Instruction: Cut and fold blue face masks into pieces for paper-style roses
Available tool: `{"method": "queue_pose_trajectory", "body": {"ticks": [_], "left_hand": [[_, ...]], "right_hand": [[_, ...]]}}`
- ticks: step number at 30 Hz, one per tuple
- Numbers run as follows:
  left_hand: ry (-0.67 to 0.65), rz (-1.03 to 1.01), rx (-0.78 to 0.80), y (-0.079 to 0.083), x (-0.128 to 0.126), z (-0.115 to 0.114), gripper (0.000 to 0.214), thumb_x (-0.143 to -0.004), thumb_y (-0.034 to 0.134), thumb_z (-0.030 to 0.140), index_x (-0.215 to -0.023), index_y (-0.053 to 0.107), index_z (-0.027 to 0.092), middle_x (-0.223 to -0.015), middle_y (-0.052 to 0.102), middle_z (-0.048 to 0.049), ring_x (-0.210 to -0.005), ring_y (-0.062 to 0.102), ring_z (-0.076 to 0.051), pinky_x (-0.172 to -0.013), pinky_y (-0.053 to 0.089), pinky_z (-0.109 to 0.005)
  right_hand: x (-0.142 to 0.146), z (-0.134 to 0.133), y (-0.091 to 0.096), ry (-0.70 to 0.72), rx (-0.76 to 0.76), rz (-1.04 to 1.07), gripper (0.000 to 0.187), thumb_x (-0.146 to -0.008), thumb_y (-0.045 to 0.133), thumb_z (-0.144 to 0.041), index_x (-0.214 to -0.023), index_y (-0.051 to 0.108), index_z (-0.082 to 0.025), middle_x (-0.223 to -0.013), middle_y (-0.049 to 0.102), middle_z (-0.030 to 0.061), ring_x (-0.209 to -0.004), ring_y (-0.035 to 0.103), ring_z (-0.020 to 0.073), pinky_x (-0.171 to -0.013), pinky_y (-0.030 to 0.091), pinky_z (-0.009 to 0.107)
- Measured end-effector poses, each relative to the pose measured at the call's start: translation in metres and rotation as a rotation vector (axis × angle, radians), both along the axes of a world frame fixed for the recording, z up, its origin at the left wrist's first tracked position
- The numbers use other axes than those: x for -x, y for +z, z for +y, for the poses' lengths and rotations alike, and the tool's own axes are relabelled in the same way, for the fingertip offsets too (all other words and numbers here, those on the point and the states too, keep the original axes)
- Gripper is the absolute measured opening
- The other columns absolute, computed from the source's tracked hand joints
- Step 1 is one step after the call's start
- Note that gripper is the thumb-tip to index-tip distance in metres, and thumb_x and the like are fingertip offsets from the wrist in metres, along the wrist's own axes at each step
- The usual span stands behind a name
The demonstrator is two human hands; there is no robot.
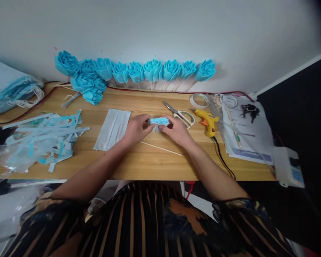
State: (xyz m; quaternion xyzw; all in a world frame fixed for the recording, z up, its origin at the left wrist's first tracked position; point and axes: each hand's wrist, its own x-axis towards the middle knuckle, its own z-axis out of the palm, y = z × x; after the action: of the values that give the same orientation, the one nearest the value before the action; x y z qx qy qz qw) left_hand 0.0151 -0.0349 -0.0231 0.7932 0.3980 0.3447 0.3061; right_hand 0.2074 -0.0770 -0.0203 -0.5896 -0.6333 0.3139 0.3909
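Observation:
Between both hands is a small pleated bundle of blue and white mask fabric (pixel 159 121), its blue folded edges uppermost. My left hand (pixel 138 128) grips its left end, fingers curled and thumb in front. At the opposite end, my right hand (pixel 177 130) pinches it in the same way. A thin wooden stick (pixel 163 148) lies on the table just below the hands. Left of my left hand lies a flat face mask (pixel 112 129). Scissors with white handles (pixel 179 115) rest behind my right hand, blades pointing to the back left.
A yellow glue gun (pixel 209 121) and a tape roll (pixel 199 101) lie right, beside papers with keys (pixel 250 111). Blue fabric flowers (pixel 152 70) on sticks lean along the wall. Cut strips (pixel 49 132) are heaped left, near stacked masks (pixel 13 91). The table's front edge (pixel 155 178) is close.

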Motion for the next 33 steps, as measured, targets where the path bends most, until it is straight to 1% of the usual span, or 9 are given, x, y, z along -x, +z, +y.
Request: {"method": "queue_pose_trajectory", "body": {"ticks": [4, 9, 13, 15, 18, 21, 27, 30, 33], "left_hand": [[-0.022, 0.033, 0.081, -0.009, -0.002, 0.004, 0.022, -0.079, 0.067, 0.031, -0.096, 0.065, 0.017, -0.080, 0.067, -0.0021, -0.071, 0.059, -0.017, -0.068, 0.046, -0.028], [-0.019, 0.023, 0.056, -0.014, -0.006, 0.003, 0.024, -0.080, 0.067, 0.034, -0.098, 0.066, 0.018, -0.082, 0.067, -0.0027, -0.075, 0.059, -0.017, -0.067, 0.045, -0.027], [-0.008, 0.019, 0.068, -0.015, -0.007, 0.004, 0.026, -0.080, 0.067, 0.033, -0.101, 0.067, 0.018, -0.077, 0.064, -0.0008, -0.071, 0.056, -0.016, -0.065, 0.042, -0.025], [-0.013, 0.009, 0.075, -0.014, -0.006, 0.004, 0.027, -0.080, 0.067, 0.033, -0.102, 0.067, 0.017, -0.077, 0.064, -0.0007, -0.070, 0.055, -0.015, -0.064, 0.041, -0.025], [-0.018, 0.011, 0.083, -0.014, -0.006, 0.004, 0.028, -0.079, 0.067, 0.035, -0.102, 0.068, 0.017, -0.078, 0.064, -0.0010, -0.070, 0.055, -0.015, -0.064, 0.040, -0.025], [-0.028, 0.011, 0.090, -0.015, -0.006, 0.004, 0.030, -0.080, 0.067, 0.037, -0.103, 0.069, 0.018, -0.080, 0.066, -0.0021, -0.073, 0.057, -0.017, -0.066, 0.042, -0.026], [-0.059, -0.019, 0.107, -0.017, -0.006, 0.003, 0.031, -0.083, 0.065, 0.035, -0.109, 0.068, 0.018, -0.090, 0.070, -0.0040, -0.081, 0.061, -0.018, -0.071, 0.045, -0.027], [-0.033, -0.007, 0.115, -0.016, -0.007, 0.002, 0.023, -0.083, 0.064, 0.035, -0.096, 0.068, 0.017, -0.079, 0.066, -0.0016, -0.072, 0.057, -0.015, -0.065, 0.041, -0.026], [-0.021, -0.047, 0.162, -0.013, -0.007, 0.001, 0.023, -0.083, 0.063, 0.039, -0.081, 0.063, 0.016, -0.066, 0.058, 0.0013, -0.062, 0.051, -0.013, -0.058, 0.038, -0.025]], "right_hand": [[0.000, 0.002, -0.005, 0.005, 0.043, -0.008, 0.023, -0.073, 0.066, -0.032, -0.091, 0.066, -0.018, -0.083, 0.068, 0.0029, -0.074, 0.059, 0.0192, -0.071, 0.047, 0.032], [-0.002, 0.000, -0.001, 0.045, -0.004, -0.011, 0.039, -0.073, 0.069, -0.030, -0.111, 0.069, -0.019, -0.102, 0.071, 0.0063, -0.086, 0.062, 0.0209, -0.079, 0.048, 0.034], [-0.010, -0.002, 0.003, 0.052, -0.006, -0.045, 0.046, -0.073, 0.073, -0.030, -0.117, 0.067, -0.020, -0.105, 0.069, 0.0064, -0.084, 0.061, 0.0199, -0.076, 0.047, 0.033], [-0.013, -0.002, 0.006, 0.042, 0.004, -0.071, 0.044, -0.073, 0.075, -0.031, -0.114, 0.067, -0.020, -0.098, 0.068, 0.0047, -0.080, 0.059, 0.0186, -0.073, 0.045, 0.032], [-0.013, -0.004, 0.010, 0.057, 0.055, -0.087, 0.028, -0.074, 0.074, -0.033, -0.098, 0.066, -0.019, -0.080, 0.064, 0.0005, -0.069, 0.053, 0.0160, -0.065, 0.040, 0.029], [-0.009, -0.005, 0.012, 0.067, 0.081, -0.089, 0.020, -0.076, 0.071, -0.034, -0.087, 0.062, -0.019, -0.073, 0.060, -0.0012, -0.065, 0.048, 0.0146, -0.062, 0.035, 0.028], [-0.003, -0.005, 0.012, 0.057, 0.100, -0.083, 0.021, -0.075, 0.070, -0.035, -0.086, 0.060, -0.020, -0.070, 0.055, -0.0028, -0.064, 0.047, 0.0140, -0.060, 0.033, 0.028], [-0.003, -0.004, 0.012, 0.053, 0.084, -0.085, 0.021, -0.075, 0.070, -0.035, -0.082, 0.058, -0.020, -0.067, 0.053, -0.0035, -0.063, 0.045, 0.0136, -0.060, 0.033, 0.027], [-0.005, -0.004, 0.013, 0.036, -0.006, -0.073, 0.023, -0.076, 0.068, -0.036, -0.070, 0.052, -0.020, -0.069, 0.052, -0.0019, -0.066, 0.047, 0.0143, -0.062, 0.034, 0.028]]}}
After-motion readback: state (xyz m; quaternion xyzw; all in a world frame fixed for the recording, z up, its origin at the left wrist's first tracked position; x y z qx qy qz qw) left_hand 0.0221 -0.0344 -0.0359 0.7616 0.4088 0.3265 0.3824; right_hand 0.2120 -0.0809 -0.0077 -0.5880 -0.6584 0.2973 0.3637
